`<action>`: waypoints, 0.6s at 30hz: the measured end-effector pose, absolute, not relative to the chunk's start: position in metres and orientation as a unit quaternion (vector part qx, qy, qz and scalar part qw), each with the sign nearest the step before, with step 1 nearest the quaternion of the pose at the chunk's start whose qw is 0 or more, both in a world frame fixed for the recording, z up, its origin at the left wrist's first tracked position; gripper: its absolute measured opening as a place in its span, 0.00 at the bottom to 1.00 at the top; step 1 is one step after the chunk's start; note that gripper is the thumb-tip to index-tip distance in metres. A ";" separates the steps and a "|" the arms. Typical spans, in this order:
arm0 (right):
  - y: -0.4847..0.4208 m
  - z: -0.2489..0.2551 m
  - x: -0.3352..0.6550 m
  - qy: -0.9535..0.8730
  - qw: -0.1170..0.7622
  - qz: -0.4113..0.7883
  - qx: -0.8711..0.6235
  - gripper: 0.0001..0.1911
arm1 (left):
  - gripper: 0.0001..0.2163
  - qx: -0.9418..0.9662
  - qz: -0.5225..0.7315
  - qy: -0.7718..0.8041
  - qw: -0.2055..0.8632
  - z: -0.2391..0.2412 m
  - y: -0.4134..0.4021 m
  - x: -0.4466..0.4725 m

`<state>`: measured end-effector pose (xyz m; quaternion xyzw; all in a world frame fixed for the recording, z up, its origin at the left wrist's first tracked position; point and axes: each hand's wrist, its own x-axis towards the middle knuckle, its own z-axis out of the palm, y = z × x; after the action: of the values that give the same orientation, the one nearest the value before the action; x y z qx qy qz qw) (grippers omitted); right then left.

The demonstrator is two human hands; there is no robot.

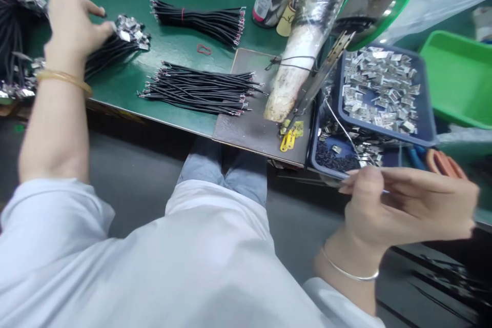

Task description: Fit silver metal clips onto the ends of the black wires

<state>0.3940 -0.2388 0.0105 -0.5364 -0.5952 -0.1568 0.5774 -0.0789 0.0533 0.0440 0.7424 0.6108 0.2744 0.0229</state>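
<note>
My left hand [71,23] is over the left end of a bundle of black cables with metal terminals [130,33]. Its thumb and index finger are apart, with nothing visible between them; the other fingers are hidden. At the right, my right hand [400,205] is in front of the lower blue tray [326,166], thumb and fingertips pinched on a thin silvery wire [342,125]. That wire slants up and left over the tray. Loose black cables with stripped ends [200,87] lie near the table edge, below a bundle tied with a red band [200,18].
An upper blue tray [426,97] holds metal terminals. Beside it stand a green tray [457,77] and a foil-wrapped duct [295,66]. Tweezers [323,72], yellow pieces [288,138], a jar [265,2] and a red band [203,49] lie around. More terminal-ended cables [13,31] are piled far left.
</note>
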 end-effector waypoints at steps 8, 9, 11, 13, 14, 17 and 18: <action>-0.217 0.015 0.406 -0.579 0.604 -0.307 -0.452 0.14 | 0.08 0.891 0.297 0.333 0.079 -0.008 -0.078 0.088; -0.215 0.019 0.405 -0.581 0.602 -0.321 -0.443 0.14 | 0.08 0.898 0.289 0.324 0.073 -0.014 -0.087 0.099; -0.216 0.027 0.406 -0.582 0.592 -0.343 -0.441 0.13 | 0.10 0.897 0.295 0.322 0.062 -0.023 -0.095 0.111; -0.220 0.035 0.411 -0.600 0.543 -0.344 -0.476 0.10 | 0.09 0.884 0.326 0.331 0.060 -0.025 -0.092 0.113; -0.223 0.039 0.416 -0.614 0.502 -0.336 -0.507 0.09 | 0.09 0.871 0.351 0.337 0.065 -0.024 -0.089 0.112; -0.228 0.047 0.433 -0.641 0.352 -0.274 -0.625 0.07 | 0.06 0.807 0.460 0.357 0.094 -0.009 -0.074 0.109; -0.228 0.048 0.438 -0.637 0.318 -0.241 -0.659 0.07 | 0.07 0.781 0.506 0.350 0.103 -0.001 -0.069 0.109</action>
<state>0.4384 -0.2280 0.0483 -0.6592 -0.6371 -0.2413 0.3183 0.1088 -0.0694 -0.0008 0.7814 0.3505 0.5059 0.1034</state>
